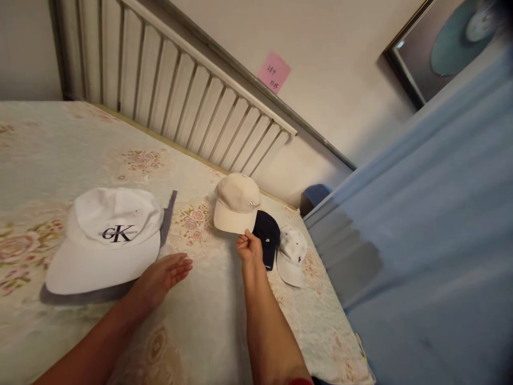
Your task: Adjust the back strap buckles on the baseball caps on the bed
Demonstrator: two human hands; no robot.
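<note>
By its brim, my right hand (249, 247) pinches a beige baseball cap (237, 200) with a small logo on its front. Just behind that cap, partly covered by it, is a black cap (267, 238). A white cap (294, 251) with a small dark emblem lies to the right of the black one. On the left sits a larger-looking white cap (114, 230) with black "CK" lettering, a grey strap sticking out at its back. Beside its brim, my left hand (166, 275) is held with fingers extended and nothing in it.
The caps are on a bed with a floral sheet (140, 160). A white slatted rail (188, 91) runs along the wall side. A pink note (274, 72) is on the wall, a framed picture (420, 53) hangs upper right, and a blue curtain (433, 214) borders the right side.
</note>
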